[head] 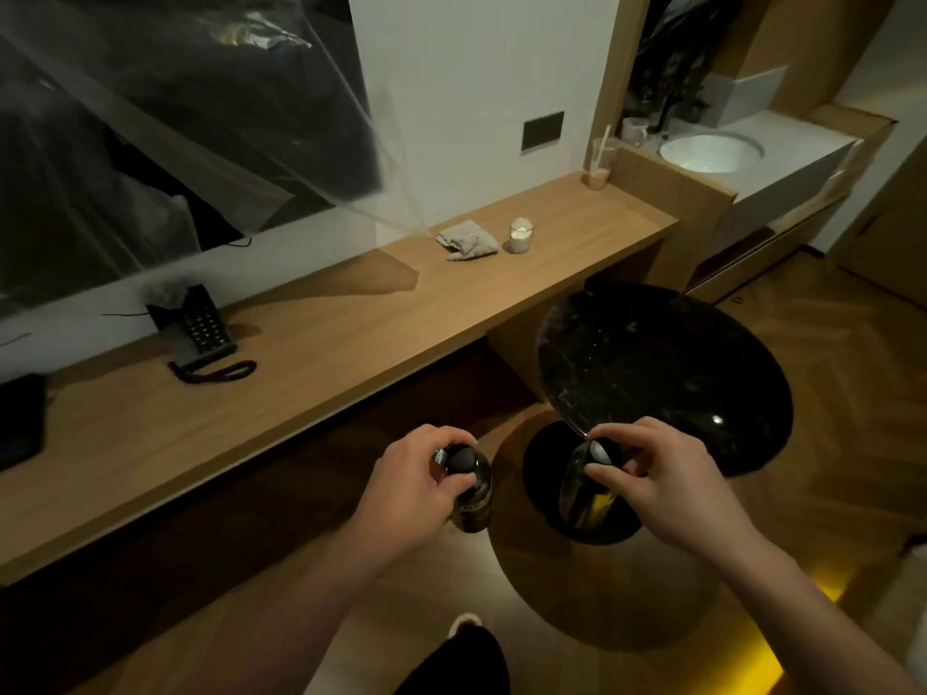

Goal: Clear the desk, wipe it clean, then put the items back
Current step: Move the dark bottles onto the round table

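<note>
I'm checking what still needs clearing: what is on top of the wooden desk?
On the desk: a black telephone, a crumpled grey cloth, a candle jar, a plastic cup, and a dark object cut off at the frame's left edge.

On the desk, cloth lies left of candle (perhaps touching), phone far left.

A tan wood-grain bench is carrying a black telephone, a pale grey cloth and a white candle. At four o'clock, a round table is gleaming speckled black over herringbone brown floor.
</note>
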Demonstrator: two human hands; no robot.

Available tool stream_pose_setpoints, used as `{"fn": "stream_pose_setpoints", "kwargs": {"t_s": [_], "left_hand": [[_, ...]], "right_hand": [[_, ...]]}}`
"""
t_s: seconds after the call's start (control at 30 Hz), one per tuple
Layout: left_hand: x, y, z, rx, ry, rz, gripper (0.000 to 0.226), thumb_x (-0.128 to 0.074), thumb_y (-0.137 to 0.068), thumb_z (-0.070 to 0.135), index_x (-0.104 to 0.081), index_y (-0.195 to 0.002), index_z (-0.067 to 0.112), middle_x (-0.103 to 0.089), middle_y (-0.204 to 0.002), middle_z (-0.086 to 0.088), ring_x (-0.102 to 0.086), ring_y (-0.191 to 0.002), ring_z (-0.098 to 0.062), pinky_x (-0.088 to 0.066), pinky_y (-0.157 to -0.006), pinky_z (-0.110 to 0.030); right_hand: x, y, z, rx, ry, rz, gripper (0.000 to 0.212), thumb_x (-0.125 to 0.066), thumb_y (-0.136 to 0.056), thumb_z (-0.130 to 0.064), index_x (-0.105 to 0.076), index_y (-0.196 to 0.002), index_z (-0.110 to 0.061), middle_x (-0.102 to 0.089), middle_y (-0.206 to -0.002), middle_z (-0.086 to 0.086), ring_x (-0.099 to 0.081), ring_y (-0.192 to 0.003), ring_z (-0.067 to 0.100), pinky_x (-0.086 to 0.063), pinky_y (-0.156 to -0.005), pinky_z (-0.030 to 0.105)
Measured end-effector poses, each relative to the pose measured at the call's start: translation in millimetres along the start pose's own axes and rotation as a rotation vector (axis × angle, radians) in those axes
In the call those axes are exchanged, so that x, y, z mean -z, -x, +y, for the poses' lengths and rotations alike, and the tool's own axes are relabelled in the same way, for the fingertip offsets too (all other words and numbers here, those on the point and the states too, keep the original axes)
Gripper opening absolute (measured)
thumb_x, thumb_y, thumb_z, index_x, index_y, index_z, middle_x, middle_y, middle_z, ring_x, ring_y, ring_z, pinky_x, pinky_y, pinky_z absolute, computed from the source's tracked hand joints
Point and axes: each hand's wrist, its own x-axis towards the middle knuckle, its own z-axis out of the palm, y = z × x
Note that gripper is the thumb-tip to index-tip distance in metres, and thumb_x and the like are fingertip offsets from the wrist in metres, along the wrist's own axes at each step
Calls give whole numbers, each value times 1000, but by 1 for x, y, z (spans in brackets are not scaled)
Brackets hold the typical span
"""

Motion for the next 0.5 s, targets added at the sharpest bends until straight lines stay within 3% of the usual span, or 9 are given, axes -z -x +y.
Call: {"fn": "stream_pose_setpoints", "kwargs": {"t_s": [0.17,0.37,0.5], "left_hand": [[-34,-38,10,32,-7,-6,39,-75,-92,26,-61,-123,47,-56,-117,28,-60,-103,-2,-56,-89,-21],[-78,-113,19,41,-25,-26,39,-76,-91,23,-63,-124,41,-56,-118,24,-60,-101,-1,-59,-90,-28],[-112,-168,31,36,-33,-60,37,-76,-91,20,-63,-120,40,-55,-115,23,-58,-100,-2,-54,-88,-23]], "right_hand": [[17,-41,38,4,-26,-27,39,-76,-87,-43,-66,-125,-41,-58,-103,-20,-61,-88,1,-57,-72,23],[31,-91,88,-46,-20,-43,37,-79,-86,-40,-66,-121,-42,-58,-104,-21,-63,-88,3,-61,-76,30],[39,-122,126,-75,-9,-6,34,-80,-86,-37,-66,-116,-43,-57,-100,-22,-60,-86,1,-55,-72,21]]}}
